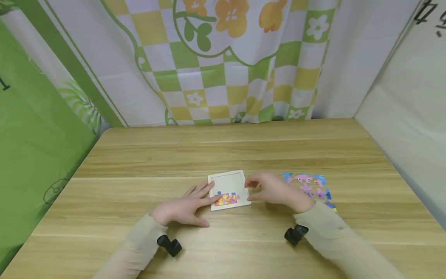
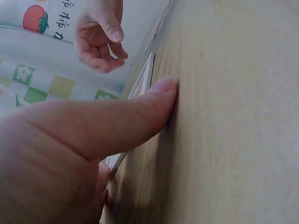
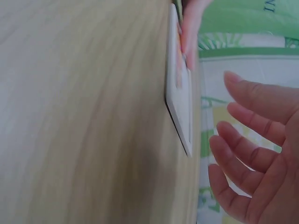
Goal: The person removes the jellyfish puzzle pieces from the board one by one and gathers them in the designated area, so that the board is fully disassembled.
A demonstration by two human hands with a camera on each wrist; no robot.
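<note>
A square white puzzle tray (image 1: 228, 183) lies on the wooden table, with several joined jigsaw pieces (image 1: 228, 199) in its lower left part. My left hand (image 1: 188, 206) is spread at the tray's left side, its fingertips on the frame and the joined pieces, its thumb resting on the table. Over the tray's right edge hovers my right hand (image 1: 270, 189), fingers loosely bent and thumb apart. In the right wrist view the right hand (image 3: 257, 154) holds nothing and stands off the tray (image 3: 180, 102).
Loose jigsaw pieces (image 1: 303, 178) in pink, blue and yellow lie on the table (image 1: 156, 155) to the right, partly behind my right forearm. A checked curtain (image 1: 223, 77) hangs at the table's far edge. Black wrist cameras (image 1: 169, 245) sit on both sleeves.
</note>
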